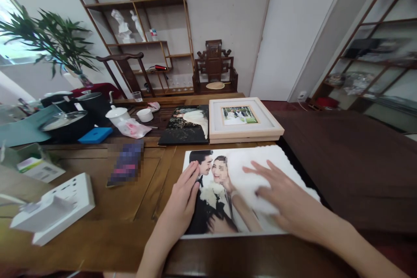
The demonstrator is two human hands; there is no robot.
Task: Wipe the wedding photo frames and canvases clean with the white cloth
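A large white-edged photo print (pixel 208 221) of a couple lies flat before me, its right edge wavy. My left hand (pixel 184 195) rests on the print's left part, fingers stretched out and lying flat, with nothing in it. Over the right part is my right hand (pixel 283 191), its fingers spread and somewhat smeared by motion. Beneath those fingers shows a soft, fuzzy white patch (pixel 243 173) that looks like a wad of cloth; I cannot tell for sure. Behind the print stand a framed photo (pixel 216 118) in pale wood and a dark picture panel (pixel 172 128).
A wooden table (pixel 130 226) carries a white power strip (pixel 61 208), a blurred-out purple item (pixel 126 163), a blue box (pixel 95 135), a lidded pot (pixel 67 126) and a white teapot (pixel 116 115). To the right is a dark brown surface (pixel 361 156). Chairs and shelves stand behind.
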